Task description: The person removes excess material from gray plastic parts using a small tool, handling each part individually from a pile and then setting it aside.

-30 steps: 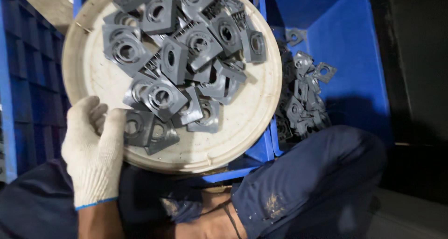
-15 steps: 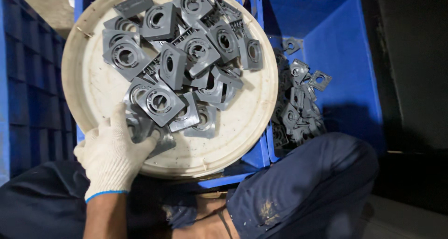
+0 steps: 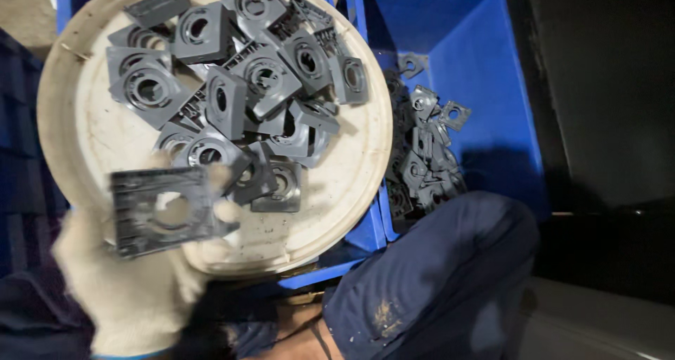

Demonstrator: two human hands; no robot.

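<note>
While the gloved left hand (image 3: 130, 290) sits at about 7 o'clock in the head view, its fingers are closed on a flat grey plastic plate (image 3: 165, 209) with a round hole, lifted clear of the heap and blurred. The plate hangs over the near rim of the white tray (image 3: 351, 170), just below the pile of like plates (image 3: 246, 86) that fills the tray from 10 to 1 o'clock. Past the tray's edge at 3 o'clock, a blue bin (image 3: 492, 72) holds a smaller heap of little grey pieces (image 3: 422, 149). A knee in dark blue cloth (image 3: 436, 283) lies at 5 o'clock, below the bin. The right hand does not show. To handle the plate well, I judge the grip should stay on its edges, thumb on one side and fingers on the other, so the ribbed face and the hole are open to the eye; the thick glove dulls touch, so a firm pinch counts. Lifting it straight up, well apart from the heap, should keep neighbouring plates from catching and sliding over the rim.
</note>
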